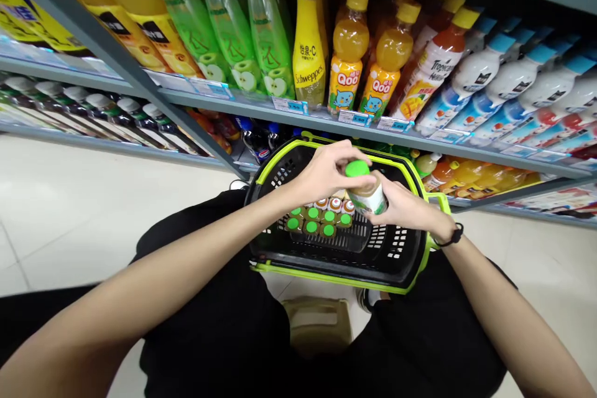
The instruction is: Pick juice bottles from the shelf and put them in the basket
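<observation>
Above a black shopping basket [275,264] with lime-green handles, both my hands are closed on one drink bottle [366,202] with a green cap and a white and green label. My left hand [333,168] has its fingers around the cap end. Wrapped about the bottle's body is my right hand [394,202]. The bottle is tilted. Inside the basket, several green-capped bottles [311,227] stand in rows at the left, with several white-and-orange-topped ones [334,204] behind them.
A shelf [261,106] of drinks runs across in front, with green apple bottles [240,43], a yellow Schweppes bottle [308,43] and Qoo bottles [345,68]. Dark bottles [135,115] line the lower left shelf. A tan box-like object [317,329] lies between my legs.
</observation>
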`<state>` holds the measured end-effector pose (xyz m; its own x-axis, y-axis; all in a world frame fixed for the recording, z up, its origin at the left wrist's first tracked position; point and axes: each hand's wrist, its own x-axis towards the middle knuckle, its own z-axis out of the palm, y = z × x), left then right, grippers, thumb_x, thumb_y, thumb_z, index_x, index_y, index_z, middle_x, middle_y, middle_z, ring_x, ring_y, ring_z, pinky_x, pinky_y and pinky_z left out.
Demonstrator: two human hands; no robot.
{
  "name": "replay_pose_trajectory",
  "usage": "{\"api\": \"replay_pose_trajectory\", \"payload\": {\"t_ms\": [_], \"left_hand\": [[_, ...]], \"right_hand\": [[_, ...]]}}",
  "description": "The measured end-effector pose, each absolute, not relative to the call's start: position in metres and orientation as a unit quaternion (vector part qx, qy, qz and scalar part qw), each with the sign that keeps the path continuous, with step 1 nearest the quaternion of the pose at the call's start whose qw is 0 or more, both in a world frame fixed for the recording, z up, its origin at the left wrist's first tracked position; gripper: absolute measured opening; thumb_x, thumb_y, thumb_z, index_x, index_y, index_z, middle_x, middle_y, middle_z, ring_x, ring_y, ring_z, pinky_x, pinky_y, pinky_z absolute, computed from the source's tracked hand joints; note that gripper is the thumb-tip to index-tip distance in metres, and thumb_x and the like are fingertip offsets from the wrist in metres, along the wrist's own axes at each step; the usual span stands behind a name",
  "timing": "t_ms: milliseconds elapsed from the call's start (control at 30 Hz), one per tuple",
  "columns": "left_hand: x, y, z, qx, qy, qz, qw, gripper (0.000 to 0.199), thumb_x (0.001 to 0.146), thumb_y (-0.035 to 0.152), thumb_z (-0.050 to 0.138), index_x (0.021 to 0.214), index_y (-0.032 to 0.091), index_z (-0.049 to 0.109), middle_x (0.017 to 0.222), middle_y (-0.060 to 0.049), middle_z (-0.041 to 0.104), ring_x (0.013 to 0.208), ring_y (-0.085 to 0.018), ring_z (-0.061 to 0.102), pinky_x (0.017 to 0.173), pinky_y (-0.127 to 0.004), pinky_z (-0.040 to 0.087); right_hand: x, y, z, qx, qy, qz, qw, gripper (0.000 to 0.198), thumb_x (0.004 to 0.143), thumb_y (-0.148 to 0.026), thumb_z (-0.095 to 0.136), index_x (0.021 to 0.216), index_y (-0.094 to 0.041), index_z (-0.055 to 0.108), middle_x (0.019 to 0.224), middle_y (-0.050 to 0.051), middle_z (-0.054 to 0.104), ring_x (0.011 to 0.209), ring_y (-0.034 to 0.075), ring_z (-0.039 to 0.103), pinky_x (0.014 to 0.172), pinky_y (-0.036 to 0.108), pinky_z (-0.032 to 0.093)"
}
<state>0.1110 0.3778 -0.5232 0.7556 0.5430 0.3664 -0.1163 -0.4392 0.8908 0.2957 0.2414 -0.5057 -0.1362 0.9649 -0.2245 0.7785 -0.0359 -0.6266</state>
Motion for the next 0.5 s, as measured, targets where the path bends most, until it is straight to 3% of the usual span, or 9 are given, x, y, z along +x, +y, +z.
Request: {"api": "replay_pose_trajectory", "payload": {"t_ms": [133, 267, 333, 433, 500], "left_hand": [[0.114, 0.374, -0.530, 0.844, 0.123, 0.234, 0.466, 0.032, 0.079, 0.045, 0.086, 0.086, 0.016, 0.072, 0.080, 0.000, 0.060, 0.071, -0.013, 0.051, 0.065, -0.026, 0.036], [0.135, 0.351, -0.565, 0.871, 0.193, 0.116, 0.436, 0.037, 0.071, 0.041, 0.086, 0.081, 0.017, 0.061, 0.077, 0.001, 0.064, 0.069, -0.015, 0.053, 0.061, -0.028, 0.034], [0.149, 0.336, -0.594, 0.882, 0.225, 0.038, 0.411, 0.035, 0.074, 0.042, 0.084, 0.085, 0.018, 0.061, 0.076, 0.000, 0.065, 0.068, -0.017, 0.056, 0.060, -0.029, 0.036], [0.170, 0.312, -0.640, 0.900, 0.195, -0.063, 0.385, 0.028, 0.081, 0.038, 0.082, 0.085, 0.017, 0.064, 0.076, -0.002, 0.065, 0.068, -0.017, 0.058, 0.061, -0.030, 0.043], [0.182, 0.294, -0.668, 0.910, 0.168, -0.141, 0.352, 0.027, 0.081, 0.032, 0.084, 0.090, 0.013, 0.067, 0.082, -0.004, 0.068, 0.072, -0.017, 0.062, 0.069, -0.031, 0.052]], "right_hand": [[0.317, 0.238, -0.510, -0.614, -0.710, 0.344, 0.023, 0.052, 0.082, -0.028, 0.075, 0.128, -0.019, 0.051, 0.106, 0.005, 0.069, 0.087, 0.022, 0.067, 0.068, 0.027, 0.044], [0.320, 0.241, -0.514, -0.621, -0.703, 0.348, -0.017, 0.080, 0.079, -0.028, 0.080, 0.149, -0.017, 0.042, 0.110, 0.007, 0.071, 0.095, 0.024, 0.070, 0.067, 0.026, 0.046], [0.317, 0.246, -0.511, -0.641, -0.683, 0.343, -0.067, 0.084, 0.080, -0.027, 0.081, 0.153, -0.016, 0.041, 0.113, 0.009, 0.073, 0.101, 0.025, 0.072, 0.069, 0.026, 0.049], [0.313, 0.257, -0.508, -0.700, -0.625, 0.300, -0.170, 0.075, 0.081, -0.024, 0.085, 0.147, -0.010, 0.053, 0.120, 0.017, 0.074, 0.114, 0.033, 0.073, 0.081, 0.032, 0.057], [0.312, 0.263, -0.510, -0.724, -0.597, 0.297, -0.179, 0.063, 0.081, -0.022, 0.084, 0.136, -0.001, 0.062, 0.121, 0.026, 0.073, 0.116, 0.038, 0.073, 0.089, 0.039, 0.059]]}}
